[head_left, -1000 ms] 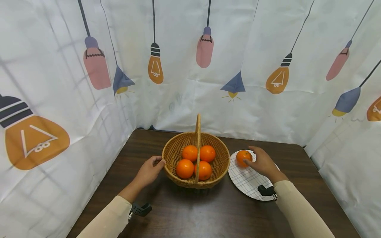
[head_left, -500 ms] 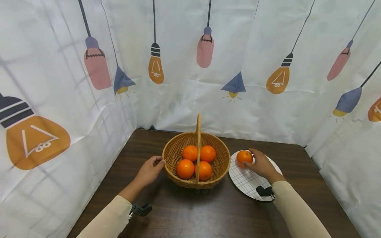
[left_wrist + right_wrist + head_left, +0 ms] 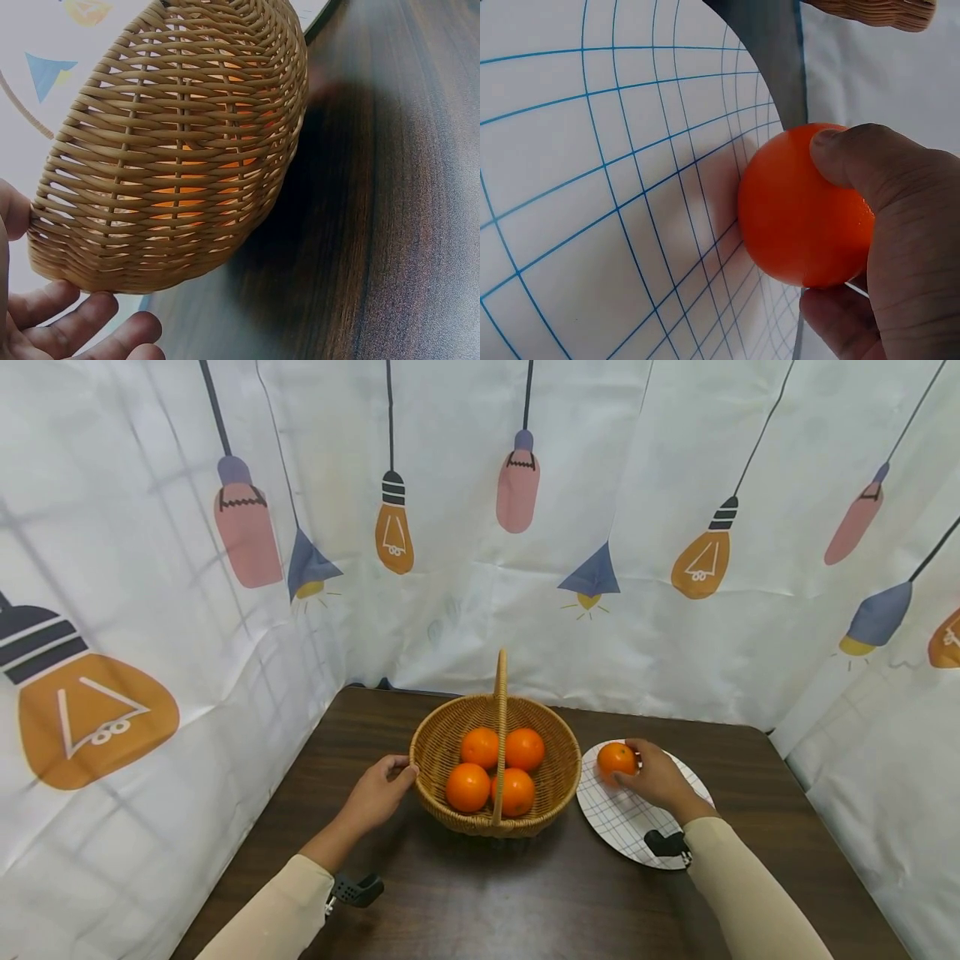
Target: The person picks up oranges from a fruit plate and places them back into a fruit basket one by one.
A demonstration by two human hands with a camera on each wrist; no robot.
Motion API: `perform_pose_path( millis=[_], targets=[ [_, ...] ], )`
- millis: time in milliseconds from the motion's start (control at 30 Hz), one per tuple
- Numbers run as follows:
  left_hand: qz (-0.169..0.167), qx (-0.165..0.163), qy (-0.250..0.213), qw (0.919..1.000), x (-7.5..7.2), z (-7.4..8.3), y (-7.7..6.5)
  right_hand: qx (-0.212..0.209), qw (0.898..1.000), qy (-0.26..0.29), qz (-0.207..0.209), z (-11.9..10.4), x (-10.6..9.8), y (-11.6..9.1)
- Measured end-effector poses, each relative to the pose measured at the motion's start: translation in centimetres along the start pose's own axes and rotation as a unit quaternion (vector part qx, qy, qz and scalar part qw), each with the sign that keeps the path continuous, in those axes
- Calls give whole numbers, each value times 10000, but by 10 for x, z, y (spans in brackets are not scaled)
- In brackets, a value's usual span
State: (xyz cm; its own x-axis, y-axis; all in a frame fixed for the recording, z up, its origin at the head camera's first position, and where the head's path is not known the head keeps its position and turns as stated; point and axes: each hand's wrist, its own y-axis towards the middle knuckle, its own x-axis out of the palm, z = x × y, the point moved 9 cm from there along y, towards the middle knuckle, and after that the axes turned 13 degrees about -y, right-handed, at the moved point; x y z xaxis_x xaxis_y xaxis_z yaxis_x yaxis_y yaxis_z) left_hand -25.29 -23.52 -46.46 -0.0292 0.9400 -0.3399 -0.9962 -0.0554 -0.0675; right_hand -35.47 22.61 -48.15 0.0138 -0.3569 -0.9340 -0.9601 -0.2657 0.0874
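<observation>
A dark wood-grain worktop (image 3: 465, 893) fills the lower middle of the head view, backed by white sheets printed with hanging light bulbs. At its centre stands a round wicker basket (image 3: 495, 764) with an upright hoop handle, four oranges lying inside. The left hand (image 3: 377, 793), just left of the basket, has its fingers curled at the woven wall and its thumb on the rim; the left wrist view shows the thumb at the rim. Right of the basket, almost touching it, lies a white plate (image 3: 630, 822) ruled with a blue grid. At its upper left part sits a single orange (image 3: 617, 759), smooth, glossy, evenly coloured, gripped by the right hand (image 3: 660, 779), thumb over the top and fingers curled behind, its underside seemingly at the plate. To handle it well, I judge the grip should stay round the fruit's widest part, firm without squeezing, while the left hand steadies the basket.
</observation>
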Motion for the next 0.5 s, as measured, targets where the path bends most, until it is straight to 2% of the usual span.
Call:
perform_pose_path(
  millis=[267,500],
  targets=[
    [1,6,37,10000,1,0,-1,-53,10000,-23,5,2,-2,-2],
    [-8,35,50,10000,0,-1,0,-150,9999,-35,73,-1,-14,-5]
  ],
)
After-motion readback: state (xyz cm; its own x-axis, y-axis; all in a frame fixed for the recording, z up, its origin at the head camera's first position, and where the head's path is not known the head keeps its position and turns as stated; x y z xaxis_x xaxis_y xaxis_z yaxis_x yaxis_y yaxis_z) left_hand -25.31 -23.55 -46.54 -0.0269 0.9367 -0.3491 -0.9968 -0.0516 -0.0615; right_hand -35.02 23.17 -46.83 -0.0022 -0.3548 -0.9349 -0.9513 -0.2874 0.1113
